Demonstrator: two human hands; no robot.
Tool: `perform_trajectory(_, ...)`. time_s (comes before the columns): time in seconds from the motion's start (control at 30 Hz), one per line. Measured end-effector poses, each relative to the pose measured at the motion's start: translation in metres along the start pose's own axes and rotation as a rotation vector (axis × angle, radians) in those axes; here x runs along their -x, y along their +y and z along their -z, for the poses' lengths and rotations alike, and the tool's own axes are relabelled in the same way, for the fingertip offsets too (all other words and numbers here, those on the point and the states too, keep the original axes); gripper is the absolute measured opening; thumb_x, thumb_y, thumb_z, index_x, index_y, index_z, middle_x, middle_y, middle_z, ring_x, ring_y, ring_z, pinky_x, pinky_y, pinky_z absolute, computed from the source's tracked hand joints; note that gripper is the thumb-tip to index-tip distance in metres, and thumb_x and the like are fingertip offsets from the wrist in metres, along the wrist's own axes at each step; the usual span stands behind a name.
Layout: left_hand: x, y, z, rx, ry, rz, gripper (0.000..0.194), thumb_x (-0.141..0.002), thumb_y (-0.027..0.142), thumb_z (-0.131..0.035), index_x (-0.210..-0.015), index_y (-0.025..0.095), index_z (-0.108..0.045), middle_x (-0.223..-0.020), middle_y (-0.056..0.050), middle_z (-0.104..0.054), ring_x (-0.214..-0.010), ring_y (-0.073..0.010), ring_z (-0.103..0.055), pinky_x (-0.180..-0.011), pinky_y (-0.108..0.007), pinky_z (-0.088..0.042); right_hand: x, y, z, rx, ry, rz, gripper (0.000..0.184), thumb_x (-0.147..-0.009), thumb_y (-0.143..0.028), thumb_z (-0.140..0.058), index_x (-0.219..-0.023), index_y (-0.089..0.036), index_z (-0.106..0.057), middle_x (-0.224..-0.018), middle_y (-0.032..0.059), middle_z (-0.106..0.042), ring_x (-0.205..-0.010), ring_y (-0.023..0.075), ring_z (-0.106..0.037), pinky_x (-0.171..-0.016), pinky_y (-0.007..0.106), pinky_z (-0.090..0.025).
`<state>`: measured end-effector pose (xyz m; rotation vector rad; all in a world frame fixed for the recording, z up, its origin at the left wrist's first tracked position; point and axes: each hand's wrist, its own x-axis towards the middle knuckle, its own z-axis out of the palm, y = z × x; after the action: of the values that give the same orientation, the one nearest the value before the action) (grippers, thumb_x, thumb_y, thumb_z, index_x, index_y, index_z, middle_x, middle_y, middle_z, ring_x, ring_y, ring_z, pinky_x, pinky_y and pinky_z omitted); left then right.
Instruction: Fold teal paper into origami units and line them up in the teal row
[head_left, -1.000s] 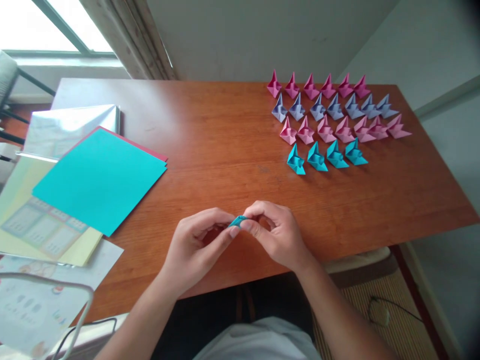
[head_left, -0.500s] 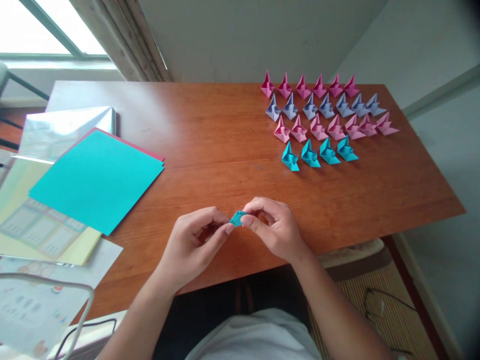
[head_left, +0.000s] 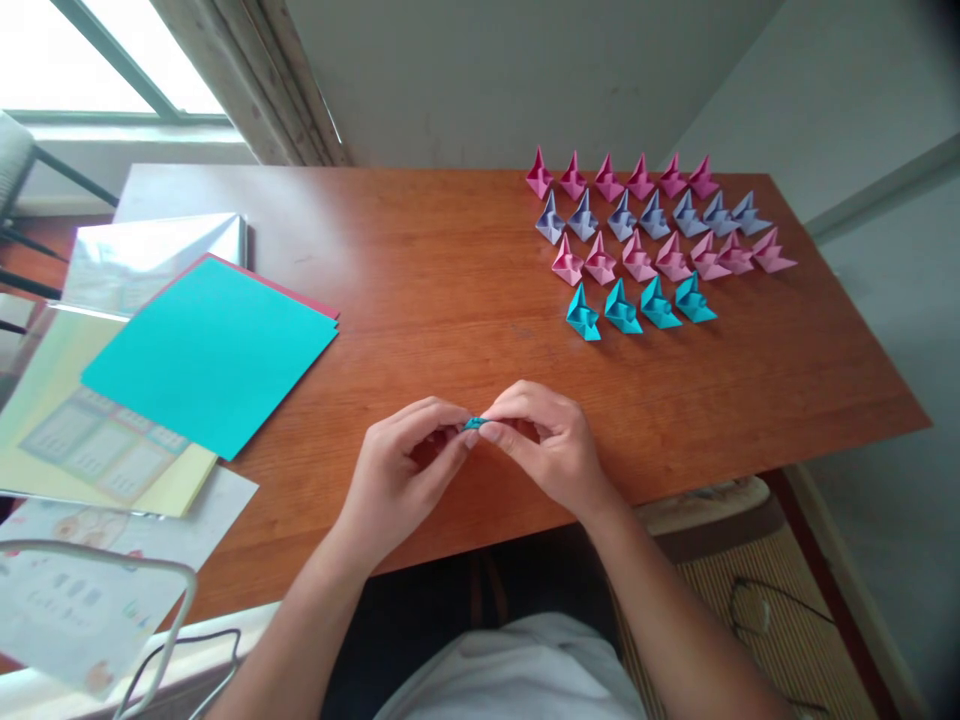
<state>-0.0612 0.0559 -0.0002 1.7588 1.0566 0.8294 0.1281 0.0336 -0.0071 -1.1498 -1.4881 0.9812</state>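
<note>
A small folded piece of turquoise paper (head_left: 475, 423) is pinched between both hands above the near edge of the table. My left hand (head_left: 409, 455) closes thumb and index finger on its left end. At its right end, my right hand (head_left: 551, 440) grips with thumb and forefinger. Fingertips cover most of the paper, so its exact shape is hard to make out. Beyond my right hand stand turquoise folded paper pieces (head_left: 621, 308) in a short row, each with an upright point.
Behind these are rows of light pink (head_left: 637, 257), lavender (head_left: 621, 217) and dark pink (head_left: 609, 180) folded pieces. Large turquoise sheets (head_left: 214, 355) lie at left over yellow paper (head_left: 196, 485) and plastic packets (head_left: 157, 255). A grey metal frame (head_left: 184, 590) rises at the lower left.
Both hands have drawn slightly closer together. The turquoise piece has tipped so that it now shows as a thin edge rather than a broader face. The view has shifted a little left.
</note>
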Motion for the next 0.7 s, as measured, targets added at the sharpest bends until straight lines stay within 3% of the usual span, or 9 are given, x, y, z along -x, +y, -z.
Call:
perform_trajectory(0.17, 0.0006, -0.0021, -0.0006, -0.019, 0.065, 0.01, 0.007, -0.093, 0.022, -0.067, -0.087, 0.019, -0.065, -0.074, 0.002, -0.061, -0.065, -0.0104, -0.054, -0.061, -0.024, -0.042, 0.001, 0.0019, -0.0008, 0.069, -0.024, 0.043, 0.015, -0.097, -0.018, -0.063, -0.103, -0.024, -0.076, -0.095, 0.0021, -0.072, -0.088, 0.014, -0.068, -0.079, 0.028, -0.053)
perform_trajectory(0.27, 0.0002, 0.0011, 0.0, -0.062, 0.093, -0.015, 0.007, -0.093, 0.019, -0.066, -0.085, 0.019, -0.063, -0.072, 0.002, -0.059, -0.063, -0.0097, -0.052, -0.06, -0.023, -0.041, 0.0034, 0.0041, -0.0028, 0.077, 0.027, 0.024, 0.018, -0.096, -0.019, -0.066, -0.111, -0.026, -0.073, -0.096, 0.0007, -0.074, -0.088, 0.0138, -0.069, -0.081, 0.028, -0.055)
perform_trajectory(0.47, 0.0002, 0.0017, -0.0012, -0.043, 0.077, 0.001, 0.005, -0.092, 0.019, -0.066, -0.087, 0.019, -0.064, -0.075, 0.001, -0.062, -0.065, -0.0107, -0.056, -0.062, -0.023, -0.045, 0.0049, 0.0063, -0.004, 0.102, 0.076, 0.009, 0.009, -0.093, -0.021, -0.071, -0.099, -0.026, -0.073, -0.088, -0.0016, -0.074, -0.08, 0.0124, -0.069, -0.074, 0.025, -0.054)
perform_trajectory(0.7, 0.0012, -0.0013, -0.002, 0.023, 0.122, 0.027, 0.003, -0.09, 0.022, -0.07, -0.091, 0.02, -0.067, -0.08, -0.001, -0.068, -0.068, -0.0128, -0.062, -0.063, -0.024, -0.05, 0.0044, 0.0045, -0.0029, 0.118, 0.073, 0.019, 0.008, -0.093, -0.022, -0.071, -0.1, -0.026, -0.073, -0.089, -0.0009, -0.075, -0.08, 0.0135, -0.07, -0.076, 0.027, -0.055)
